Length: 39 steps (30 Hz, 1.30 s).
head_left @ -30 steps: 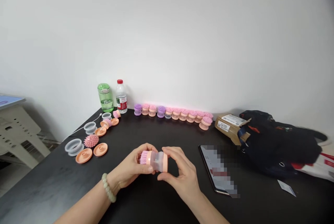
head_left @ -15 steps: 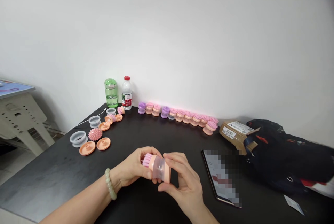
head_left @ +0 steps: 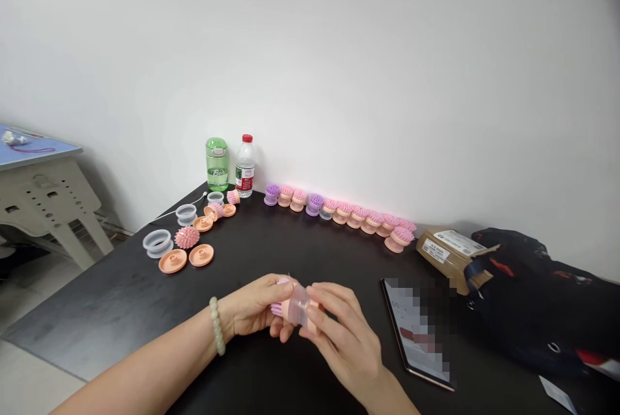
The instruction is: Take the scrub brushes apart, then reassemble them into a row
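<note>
Between my hands, above the front of the black table point(head_left: 252, 260), is a small round scrub brush point(head_left: 298, 306) lying on its side. It has pink bristles, a clear middle ring and peach-coloured ends. My left hand point(head_left: 264, 308) grips the bristle end, its thumb on top and a green bead bracelet at the wrist. The fingers of my right hand point(head_left: 343, 331) close round the peach base and partly hide it. Off to the left lie clear rings point(head_left: 157, 244), peach discs point(head_left: 173, 262) and a pink spiky brush head point(head_left: 186, 237).
Several finished-looking brushes, pink and purple point(head_left: 314, 205), line the wall. A green bottle point(head_left: 217, 166) and a water bottle point(head_left: 245, 170) stand at the back left. To the right are a phone point(head_left: 411, 337), a cardboard box point(head_left: 445, 260) and a dark bag point(head_left: 537, 305).
My left thumb has moved up onto the brush's peach collar, covering more of the bristles. My right fingers have closed further over the base. The view has shifted slightly left.
</note>
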{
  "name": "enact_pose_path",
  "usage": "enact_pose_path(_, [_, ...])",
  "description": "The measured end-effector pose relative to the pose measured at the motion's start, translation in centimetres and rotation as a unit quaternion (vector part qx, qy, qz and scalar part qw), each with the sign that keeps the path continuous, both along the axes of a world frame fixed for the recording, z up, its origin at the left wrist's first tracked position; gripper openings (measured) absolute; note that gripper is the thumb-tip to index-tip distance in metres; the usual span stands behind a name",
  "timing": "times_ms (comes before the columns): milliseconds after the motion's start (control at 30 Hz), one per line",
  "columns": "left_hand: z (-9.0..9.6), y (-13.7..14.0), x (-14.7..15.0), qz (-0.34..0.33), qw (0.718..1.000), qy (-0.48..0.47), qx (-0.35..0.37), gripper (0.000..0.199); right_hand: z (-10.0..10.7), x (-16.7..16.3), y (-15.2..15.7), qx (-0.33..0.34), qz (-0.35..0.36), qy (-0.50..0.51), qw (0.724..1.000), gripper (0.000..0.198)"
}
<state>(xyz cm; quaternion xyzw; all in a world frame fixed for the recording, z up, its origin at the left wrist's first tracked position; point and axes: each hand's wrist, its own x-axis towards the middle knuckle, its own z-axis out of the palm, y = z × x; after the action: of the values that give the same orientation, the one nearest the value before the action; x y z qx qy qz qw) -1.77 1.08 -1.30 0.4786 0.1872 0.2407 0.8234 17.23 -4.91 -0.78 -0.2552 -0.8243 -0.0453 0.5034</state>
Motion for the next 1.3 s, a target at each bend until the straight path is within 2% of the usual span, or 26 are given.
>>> enact_pose_path(67, [0.3, 0.0, -0.1, 0.048, 0.997, 0.017, 0.061, 0.052, -0.4, 0.2, 0.3, -0.006, -0.049, 0.017, 0.999, 0.036])
enact_pose_path(133, [0.5, 0.0, 0.0, 0.104, 0.974, 0.043, 0.196, 0.055, -0.9, 0.3, 0.5, -0.044, -0.107, 0.053, 0.992, 0.046])
enact_pose_path(200, [0.4, -0.2, 0.2, 0.150, 0.924, 0.059, 0.345, 0.053, -1.4, 0.2, 0.7, -0.147, -0.145, 0.093, 0.974, 0.046])
enact_pose_path(267, [0.1, -0.4, 0.4, 0.178, 0.873, 0.066, 0.450, 0.042, -1.8, 0.0, 0.7, -0.308, -0.149, 0.136, 0.930, 0.046])
enact_pose_path(333, [-0.2, -0.6, 0.6, 0.191, 0.838, 0.072, 0.506, 0.032, -2.0, -0.4, 0.7, -0.454, -0.118, 0.191, 0.862, 0.046])
enact_pose_path(400, [-0.4, -0.8, 0.6, 0.201, 0.813, 0.082, 0.540, 0.031, -2.0, -0.9, 0.6, -0.540, -0.068, 0.252, 0.800, 0.045])
enact_pose_path(467, [-0.3, -1.0, 0.6, 0.204, 0.806, 0.088, 0.548, 0.033, -1.9, -1.2, 0.6, -0.572, -0.023, 0.302, 0.762, 0.045])
enact_pose_path(533, [-0.1, -1.0, 0.5, 0.195, 0.818, 0.095, 0.533, 0.034, -1.7, -1.3, 0.6, -0.577, 0.002, 0.329, 0.747, 0.044])
enact_pose_path(600, [0.2, -1.0, 0.4, 0.189, 0.852, 0.094, 0.479, 0.048, -1.5, -1.2, 0.7, -0.559, 0.007, 0.337, 0.758, 0.042])
enact_pose_path(667, [0.4, -0.8, 0.3, 0.188, 0.903, 0.078, 0.379, 0.069, -1.4, -1.0, 0.7, -0.517, -0.003, 0.331, 0.789, 0.038])
enact_pose_path(700, [0.5, -0.7, 0.3, 0.186, 0.926, 0.067, 0.322, 0.071, -1.4, -0.8, 0.7, -0.488, -0.010, 0.320, 0.812, 0.037])
enact_pose_path(800, [1.1, -0.6, 0.3, 0.174, 0.960, 0.063, 0.212, 0.049, -1.6, -0.5, 0.7, -0.391, -0.019, 0.263, 0.882, 0.037])
enact_pose_path(900, [1.7, -0.7, 0.3, 0.154, 0.972, 0.073, 0.165, 0.042, -1.9, -0.3, 0.7, -0.318, -0.024, 0.205, 0.925, 0.035])
enact_pose_path(1033, [1.8, -0.7, 0.3, 0.167, 0.975, 0.047, 0.135, 0.040, -2.2, -0.2, 0.7, -0.284, -0.034, 0.167, 0.943, 0.036])
enact_pose_path(1200, [1.2, -0.6, 0.4, 0.194, 0.964, 0.057, 0.173, 0.040, -2.3, -0.3, 0.6, -0.302, -0.042, 0.177, 0.936, 0.032])
enact_pose_path(1267, [1.0, -0.6, 0.4, 0.218, 0.943, 0.083, 0.236, 0.039, -2.5, -0.6, 0.6, -0.341, -0.041, 0.190, 0.920, 0.031])
enact_pose_path(1300, [0.9, -0.5, 0.4, 0.234, 0.924, 0.102, 0.286, 0.038, -2.7, -0.7, 0.7, -0.369, -0.041, 0.193, 0.908, 0.032])
